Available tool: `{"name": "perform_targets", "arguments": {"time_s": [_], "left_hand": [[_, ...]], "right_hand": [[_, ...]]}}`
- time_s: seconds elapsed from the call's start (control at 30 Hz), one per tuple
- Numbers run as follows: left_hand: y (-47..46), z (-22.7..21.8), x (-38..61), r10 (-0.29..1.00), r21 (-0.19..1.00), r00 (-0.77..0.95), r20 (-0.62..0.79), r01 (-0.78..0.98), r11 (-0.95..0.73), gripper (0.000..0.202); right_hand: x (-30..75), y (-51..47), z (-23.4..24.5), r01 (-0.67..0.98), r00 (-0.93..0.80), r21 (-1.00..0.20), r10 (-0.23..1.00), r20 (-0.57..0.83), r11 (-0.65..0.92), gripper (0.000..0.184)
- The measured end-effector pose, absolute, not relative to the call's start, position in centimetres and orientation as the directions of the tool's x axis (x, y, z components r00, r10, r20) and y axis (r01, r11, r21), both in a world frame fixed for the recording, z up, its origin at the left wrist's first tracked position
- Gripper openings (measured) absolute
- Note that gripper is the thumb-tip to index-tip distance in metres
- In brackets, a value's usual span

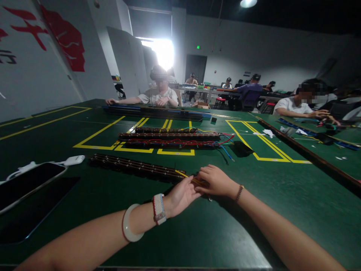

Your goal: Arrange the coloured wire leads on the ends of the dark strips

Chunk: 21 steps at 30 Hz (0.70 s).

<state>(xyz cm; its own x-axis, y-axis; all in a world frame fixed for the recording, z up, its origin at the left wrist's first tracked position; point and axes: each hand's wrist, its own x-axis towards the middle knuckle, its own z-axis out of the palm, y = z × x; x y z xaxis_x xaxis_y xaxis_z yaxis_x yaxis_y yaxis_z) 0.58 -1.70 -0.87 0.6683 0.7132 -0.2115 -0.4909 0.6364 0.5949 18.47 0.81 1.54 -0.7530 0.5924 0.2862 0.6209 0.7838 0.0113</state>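
A long dark strip assembly (135, 165) with rows of metal contacts lies on the green table, slanting toward my hands. From its right end comes a yellow wire (182, 173). My left hand (180, 195), palm turned up, pinches the wire between thumb and fingers. Bent over the same wire from the right is my right hand (217, 181), its fingers closed and meeting the left fingertips. A small ring terminal (210, 199) shows just below the hands. The exact grip points are partly covered by the fingers.
Beyond lie similar strips with red and blue wires (180, 143), beside a black piece (243, 148). A phone (31, 184) and white cable (75, 160) sit at left. A long dark bar (307, 150) crosses the right side. Co-workers sit opposite and at right.
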Motion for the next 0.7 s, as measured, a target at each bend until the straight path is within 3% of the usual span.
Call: {"name": "perform_targets", "arguments": {"time_s": [0.23, 0.4, 0.53, 0.63, 0.7], "left_hand": [[-1.9, -0.7, 0.7, 0.740, 0.572, 0.618, -0.264, -0.517, 0.636, 0.017], [-1.9, -0.6, 0.5, 0.736, 0.611, 0.638, -0.224, -0.496, 0.617, 0.016], [-2.0, -0.6, 0.5, 0.752, 0.631, 0.626, -0.207, -0.502, 0.591, 0.015], [-2.0, -0.7, 0.6, 0.760, 0.643, 0.617, -0.203, -0.501, 0.579, 0.016], [-2.0, -0.8, 0.6, 0.767, 0.650, 0.608, -0.205, -0.501, 0.571, 0.015]], "right_hand": [[18.6, 1.0, 1.3, 0.572, -0.785, 0.005, 0.546, 0.294, 0.820, 0.016], [18.9, 1.4, 1.9, 0.678, -0.644, -0.198, 0.702, 0.304, 0.708, 0.023], [19.2, 2.0, 1.6, 0.751, -0.448, -0.347, 0.820, 0.356, 0.561, 0.017], [19.2, 2.5, 0.6, 0.784, -0.401, -0.333, 0.836, 0.374, 0.524, 0.016], [19.0, 2.8, 0.1, 0.813, -0.421, -0.250, 0.827, 0.372, 0.526, 0.017]]}}
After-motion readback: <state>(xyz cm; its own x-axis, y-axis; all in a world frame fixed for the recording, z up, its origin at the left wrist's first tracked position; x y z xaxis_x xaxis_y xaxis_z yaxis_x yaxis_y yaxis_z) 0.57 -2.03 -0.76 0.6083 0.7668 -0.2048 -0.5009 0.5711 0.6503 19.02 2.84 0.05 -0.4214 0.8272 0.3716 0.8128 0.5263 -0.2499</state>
